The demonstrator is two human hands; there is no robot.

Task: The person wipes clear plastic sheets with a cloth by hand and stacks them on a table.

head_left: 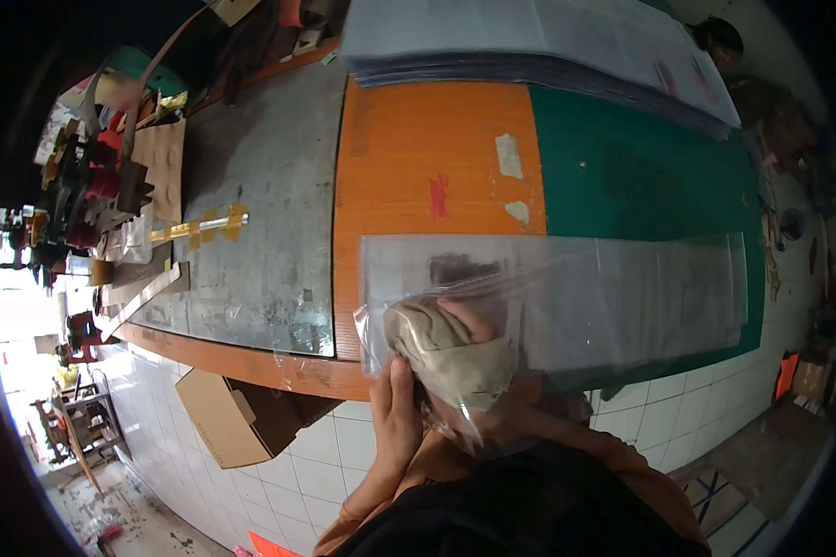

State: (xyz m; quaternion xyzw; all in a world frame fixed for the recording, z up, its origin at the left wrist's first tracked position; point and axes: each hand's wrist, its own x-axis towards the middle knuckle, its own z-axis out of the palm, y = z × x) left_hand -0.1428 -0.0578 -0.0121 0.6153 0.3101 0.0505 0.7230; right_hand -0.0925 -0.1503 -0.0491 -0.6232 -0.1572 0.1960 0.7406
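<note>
A beige, glossy, creased bundle (464, 367) is held close to my body at the table's front edge, with clear plastic film over it; its exact kind I cannot make out. My right hand (474, 320) grips this bundle, and part of it shows through the film. To the left, my left hand (398, 408) has its fingers raised together against the bundle's near left side, at the plastic's edge. Beyond and to the right, clear plastic bags (632, 297) lie flat across the orange and green surfaces. A dark patch shows beneath the film just past the bundle.
A thick stack of plastic sheets (511, 32) lies along the table's far side. The tabletop has a grey panel (251, 241), an orange part (418, 130) and a green part (650, 186). Machinery (93, 186) stands at the left. An open cardboard box (237, 418) sits below the edge.
</note>
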